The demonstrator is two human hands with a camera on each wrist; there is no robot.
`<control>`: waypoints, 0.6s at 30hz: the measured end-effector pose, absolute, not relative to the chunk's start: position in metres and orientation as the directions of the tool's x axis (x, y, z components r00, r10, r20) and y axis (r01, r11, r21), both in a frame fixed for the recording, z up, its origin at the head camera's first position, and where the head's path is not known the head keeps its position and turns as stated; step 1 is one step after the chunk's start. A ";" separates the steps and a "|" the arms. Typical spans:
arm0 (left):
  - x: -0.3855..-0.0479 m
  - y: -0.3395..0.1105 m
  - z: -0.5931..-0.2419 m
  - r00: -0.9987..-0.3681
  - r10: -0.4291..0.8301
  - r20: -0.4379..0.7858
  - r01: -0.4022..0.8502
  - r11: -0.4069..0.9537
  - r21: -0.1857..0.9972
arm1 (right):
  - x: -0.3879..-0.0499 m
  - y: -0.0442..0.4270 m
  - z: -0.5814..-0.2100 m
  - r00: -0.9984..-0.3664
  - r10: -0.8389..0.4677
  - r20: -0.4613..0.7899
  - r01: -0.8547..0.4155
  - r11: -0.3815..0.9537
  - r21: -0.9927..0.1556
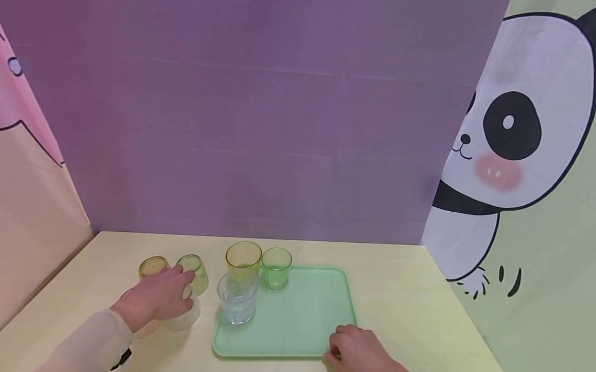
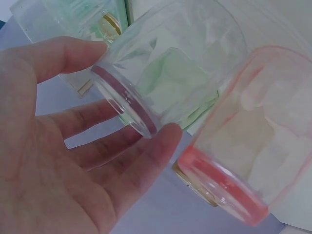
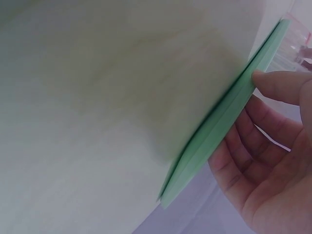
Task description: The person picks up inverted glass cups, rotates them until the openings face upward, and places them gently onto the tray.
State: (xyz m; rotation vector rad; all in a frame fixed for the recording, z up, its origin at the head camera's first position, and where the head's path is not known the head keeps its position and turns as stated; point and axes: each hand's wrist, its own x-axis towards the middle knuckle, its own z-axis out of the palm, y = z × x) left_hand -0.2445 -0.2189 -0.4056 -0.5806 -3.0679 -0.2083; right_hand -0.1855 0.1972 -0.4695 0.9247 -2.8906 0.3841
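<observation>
My left hand (image 1: 158, 296) reaches over a group of upturned glasses. Its thumb and fingers curl round the base of a clear glass (image 2: 195, 44). Beside it stands a pink glass (image 2: 243, 141), mostly hidden by the arm in the head view. An amber glass (image 1: 154, 266) and a yellow-green glass (image 1: 199, 278) stand just beyond the hand. My right hand (image 1: 363, 355) grips the near right corner of a green tray (image 1: 308, 312), thumb on its rim (image 3: 229, 112). Upright on the tray's left side are a second clear glass (image 1: 238, 301), a yellow glass (image 1: 243, 254) and a green glass (image 1: 276, 270).
A pale table (image 1: 392, 299) carries everything. Behind it hangs a purple backdrop (image 1: 260, 124). A panda-printed panel (image 1: 535, 161) rises at the right, and a pink and peach panel (image 1: 21, 214) at the left.
</observation>
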 end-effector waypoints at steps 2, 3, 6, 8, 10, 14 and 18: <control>-0.245 -0.219 -0.405 -0.929 0.369 0.039 0.370 0.919 0.132 | -0.185 0.197 -0.470 -0.813 -0.561 0.158 -0.583 0.787 -0.202; -0.244 -0.219 -0.405 -0.928 0.370 0.040 0.372 0.918 0.135 | -0.185 0.198 -0.470 -0.812 -0.561 0.159 -0.583 0.788 -0.198; -0.248 -0.221 -0.403 -0.925 0.378 0.039 0.380 0.914 0.142 | -0.187 0.195 -0.472 -0.813 -0.561 0.155 -0.582 0.790 -0.194; -0.250 -0.223 -0.400 -0.924 0.381 0.039 0.383 0.913 0.141 | -0.188 0.194 -0.472 -0.812 -0.564 0.152 -0.584 0.789 -0.191; -0.252 -0.224 -0.397 -0.922 0.386 0.040 0.387 0.911 0.139 | -0.190 0.192 -0.472 -0.809 -0.569 0.151 -0.588 0.788 -0.183; -0.256 -0.226 -0.389 -0.916 0.399 0.048 0.402 0.906 0.133 | -0.193 0.189 -0.470 -0.804 -0.575 0.152 -0.594 0.791 -0.149; -0.258 -0.228 -0.385 -0.900 0.426 0.092 0.435 0.893 0.114 | -0.194 0.186 -0.468 -0.803 -0.577 0.148 -0.595 0.792 -0.136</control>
